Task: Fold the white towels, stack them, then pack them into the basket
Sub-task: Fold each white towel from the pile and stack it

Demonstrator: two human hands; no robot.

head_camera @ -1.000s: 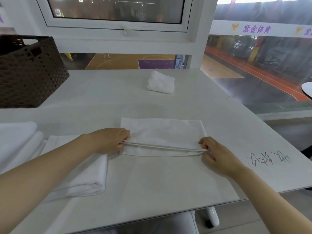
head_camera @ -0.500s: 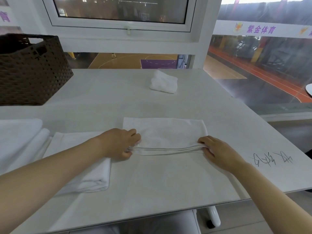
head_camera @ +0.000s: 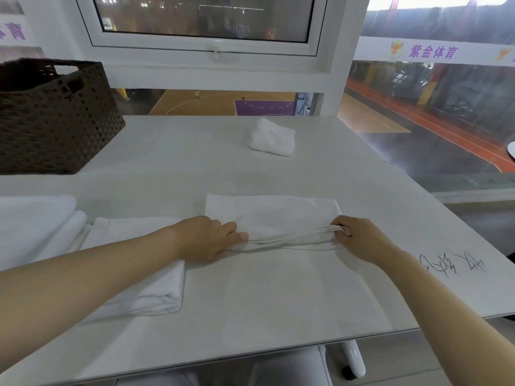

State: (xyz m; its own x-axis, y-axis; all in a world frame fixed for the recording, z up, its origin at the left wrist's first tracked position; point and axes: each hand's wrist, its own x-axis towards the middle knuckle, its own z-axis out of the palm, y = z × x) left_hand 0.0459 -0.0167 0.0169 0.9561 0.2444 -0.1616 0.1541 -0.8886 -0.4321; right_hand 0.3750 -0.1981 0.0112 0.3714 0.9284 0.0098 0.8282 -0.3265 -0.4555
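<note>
A white towel (head_camera: 274, 215) lies flat in the middle of the table, folded into layers. My left hand (head_camera: 207, 237) rests on its near-left corner with the fingers stretched over the cloth and the layered edge running under them. My right hand (head_camera: 355, 238) pinches the near-right corner, lifting the stacked edges a little off the table. A folded white towel (head_camera: 156, 291) lies to the left, partly under my left forearm. A small crumpled white towel (head_camera: 273, 137) sits at the far middle. The dark woven basket (head_camera: 53, 121) stands at the far left.
More folded white cloth (head_camera: 33, 221) lies at the left edge. Black handwriting (head_camera: 451, 264) marks the white table (head_camera: 278, 302) near its right edge. A window frame (head_camera: 211, 51) runs behind the table, with glass and a drop to a sports court on the right.
My left hand slid a little right along the towel's near edge and flattened onto it. My right hand gathered the layered edges at the right corner and raised them slightly.
</note>
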